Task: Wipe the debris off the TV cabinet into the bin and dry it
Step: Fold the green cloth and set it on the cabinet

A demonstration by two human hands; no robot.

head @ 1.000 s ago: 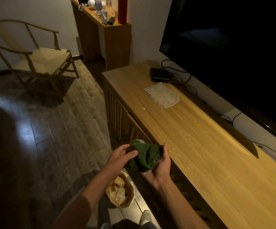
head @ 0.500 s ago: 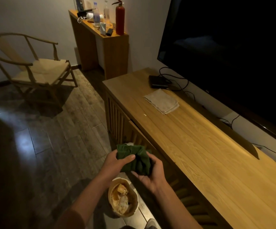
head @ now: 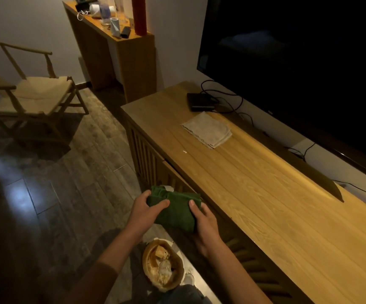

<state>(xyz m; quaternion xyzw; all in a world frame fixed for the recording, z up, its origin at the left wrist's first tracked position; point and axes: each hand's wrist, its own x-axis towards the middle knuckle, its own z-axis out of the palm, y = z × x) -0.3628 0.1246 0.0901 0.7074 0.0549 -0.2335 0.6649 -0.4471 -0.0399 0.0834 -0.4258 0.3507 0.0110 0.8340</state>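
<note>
Far left: a wooden chair (head: 30,93) stood on the dark plank floor (head: 52,194), well apart from the work. Not part of the task.

Low centre-left: the bin (head: 163,265) sat on the floor below the hands, just beside the cabinet front. It held pale scraps, which suggests some debris had been swept in; what the scraps were could not be told.

Centre: the left hand (head: 142,208) gripped the left end of a green cloth (head: 174,208), thumb curled over the top. The right hand (head: 204,222) held the cloth's right end, thumb on top and fingers beneath. The cloth was bunched or folded between them, held in the air off the cabinet's front edge and above the bin. Whether it was being folded or shaken out could not be told.

Right of centre: the TV cabinet (head: 265,205) top looked mostly bare wood. One small white fleck (head: 184,152) lay near the front edge, so the wiping seemed not quite finished. Wetness could not be judged in this light.

Further back: a folded beige cloth (head: 207,129) lay untouched on the cabinet, near a black box (head: 200,102) with cables. Likely the drying cloth; drying appeared not yet begun.

Far right: the dark TV (head: 298,62) hung above the cabinet.
</note>
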